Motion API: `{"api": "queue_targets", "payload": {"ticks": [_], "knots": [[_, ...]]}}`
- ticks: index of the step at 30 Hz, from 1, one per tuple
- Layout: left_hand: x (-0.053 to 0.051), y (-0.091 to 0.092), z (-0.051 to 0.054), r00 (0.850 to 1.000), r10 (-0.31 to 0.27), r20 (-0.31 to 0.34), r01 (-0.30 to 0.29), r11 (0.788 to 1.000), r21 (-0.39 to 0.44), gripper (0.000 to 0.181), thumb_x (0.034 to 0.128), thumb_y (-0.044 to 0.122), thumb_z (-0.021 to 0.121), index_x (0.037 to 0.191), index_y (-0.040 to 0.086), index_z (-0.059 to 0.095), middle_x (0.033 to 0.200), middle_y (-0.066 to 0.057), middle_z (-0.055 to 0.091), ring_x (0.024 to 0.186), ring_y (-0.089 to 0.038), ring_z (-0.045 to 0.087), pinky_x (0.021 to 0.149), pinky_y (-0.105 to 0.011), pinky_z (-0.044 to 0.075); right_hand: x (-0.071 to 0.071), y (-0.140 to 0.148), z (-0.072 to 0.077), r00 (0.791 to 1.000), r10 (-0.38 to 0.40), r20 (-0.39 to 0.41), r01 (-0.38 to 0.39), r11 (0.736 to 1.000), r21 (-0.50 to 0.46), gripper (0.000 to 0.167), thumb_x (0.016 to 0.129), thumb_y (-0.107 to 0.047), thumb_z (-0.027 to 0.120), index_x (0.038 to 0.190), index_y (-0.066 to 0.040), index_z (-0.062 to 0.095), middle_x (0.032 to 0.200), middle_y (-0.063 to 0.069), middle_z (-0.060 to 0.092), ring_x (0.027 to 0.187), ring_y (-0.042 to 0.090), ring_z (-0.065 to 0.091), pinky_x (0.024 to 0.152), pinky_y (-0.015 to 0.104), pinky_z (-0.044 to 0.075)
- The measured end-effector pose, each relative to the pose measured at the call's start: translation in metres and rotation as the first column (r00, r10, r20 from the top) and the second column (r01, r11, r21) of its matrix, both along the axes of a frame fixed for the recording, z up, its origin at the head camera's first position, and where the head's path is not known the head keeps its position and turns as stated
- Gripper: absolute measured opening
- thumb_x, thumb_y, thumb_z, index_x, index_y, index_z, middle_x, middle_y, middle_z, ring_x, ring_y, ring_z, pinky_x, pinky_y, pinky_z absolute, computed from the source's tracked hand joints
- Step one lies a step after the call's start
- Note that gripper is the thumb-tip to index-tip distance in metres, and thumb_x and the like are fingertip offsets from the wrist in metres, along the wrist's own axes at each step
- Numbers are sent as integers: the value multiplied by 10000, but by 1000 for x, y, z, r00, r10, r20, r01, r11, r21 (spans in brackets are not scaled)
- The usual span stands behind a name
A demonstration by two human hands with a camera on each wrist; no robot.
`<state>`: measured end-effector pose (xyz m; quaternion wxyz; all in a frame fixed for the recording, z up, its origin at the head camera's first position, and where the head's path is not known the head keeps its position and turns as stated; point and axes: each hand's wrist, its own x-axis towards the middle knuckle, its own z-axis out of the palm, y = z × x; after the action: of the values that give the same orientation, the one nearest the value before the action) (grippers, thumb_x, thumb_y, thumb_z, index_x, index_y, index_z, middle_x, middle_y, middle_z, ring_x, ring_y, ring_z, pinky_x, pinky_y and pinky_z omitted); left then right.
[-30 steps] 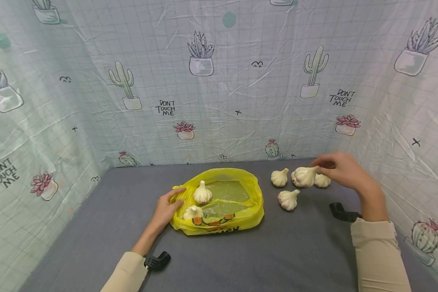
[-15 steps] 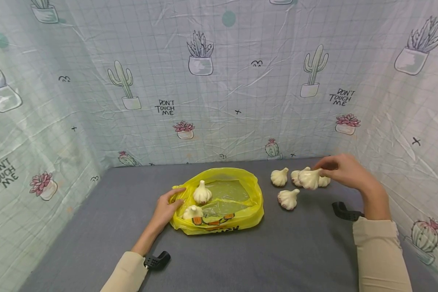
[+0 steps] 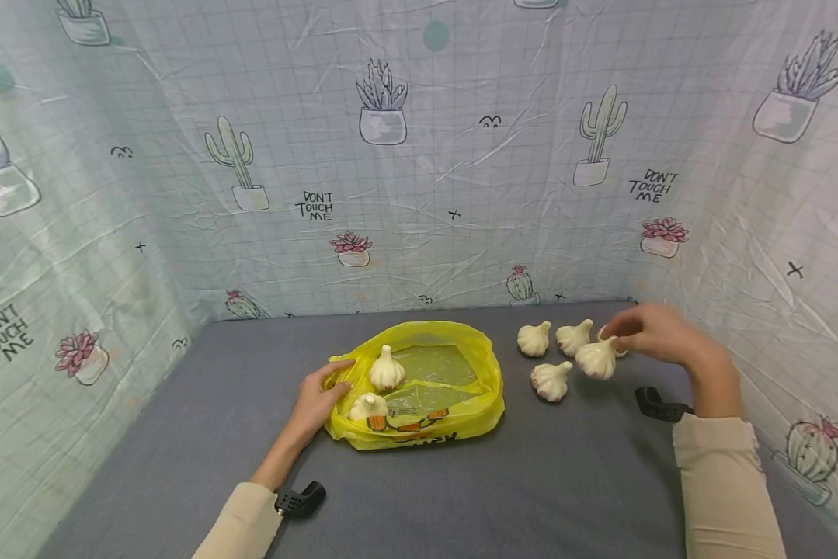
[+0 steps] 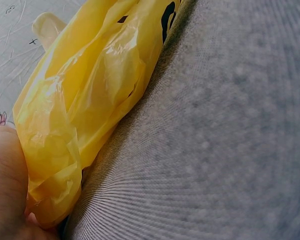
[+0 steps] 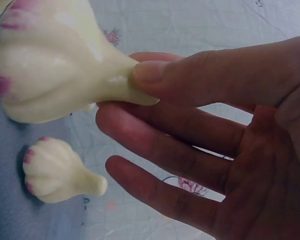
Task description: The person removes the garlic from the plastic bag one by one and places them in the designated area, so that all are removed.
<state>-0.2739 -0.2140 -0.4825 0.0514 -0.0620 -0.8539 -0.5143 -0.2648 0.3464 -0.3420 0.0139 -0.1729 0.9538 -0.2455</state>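
Note:
My right hand point(image 3: 666, 339) pinches a garlic bulb point(image 3: 596, 359) by its stem; in the right wrist view thumb and fingers meet on the stem of that bulb point(image 5: 50, 60). Close around it are a bulb point(image 3: 574, 338) behind, another mostly hidden by the hand, and one point(image 3: 550, 382) to the left. My left hand point(image 3: 315, 400) grips the left rim of an open yellow plastic bag point(image 3: 485, 404), whose folds point(image 4: 90, 95) fill the left wrist view. Inside the bag are two bulbs, one upright point(image 3: 387, 369) and one point(image 3: 368, 406) nearer the front rim.
A further bulb point(image 3: 533, 339) sits at the back, right of the bag. The grey table point(image 3: 502, 497) ends at a patterned curtain point(image 3: 425, 256) that hangs behind it and along both sides.
My right hand has moved the pinched bulb a little to the right and toward me, uncovering the bulb behind it. The left hand and the bag have stayed in place.

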Motion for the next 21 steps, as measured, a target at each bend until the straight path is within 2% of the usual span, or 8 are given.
{"api": "queue_targets", "payload": {"ticks": [7, 16, 21], "knots": [[1, 1, 1, 1000, -9, 5, 9, 1000, 4, 416, 1007, 106, 605, 1421, 132, 638, 1522, -112, 571, 1526, -334, 379, 1240, -576, 307, -5, -2, -7, 999, 21, 39, -22, 1000, 2, 233, 883, -105, 732, 1096, -30, 791, 1079, 123, 783, 951, 207, 702, 763, 371, 550], [-1, 0, -1, 1000, -3, 1, 3, 1000, -4, 412, 1009, 107, 608, 1419, 145, 642, 1521, -112, 572, 1525, -338, 379, 1240, -584, 302, -10, -3, -11, 993, 31, 117, -32, 999, 8, 219, 923, -119, 716, 1113, -31, 781, 1095, 137, 777, 931, 196, 704, 754, 388, 563], [-1, 0, -1, 1000, 2, -9, -2, 1000, -9, 409, 1008, 101, 611, 1414, 137, 646, 1521, -128, 569, 1519, -355, 385, 1235, -588, 309, -11, 0, -14, 991, 32, 129, -33, 999, 8, 226, 919, -111, 712, 1112, -18, 781, 1103, 146, 775, 929, 185, 699, 755, 390, 566]]}}
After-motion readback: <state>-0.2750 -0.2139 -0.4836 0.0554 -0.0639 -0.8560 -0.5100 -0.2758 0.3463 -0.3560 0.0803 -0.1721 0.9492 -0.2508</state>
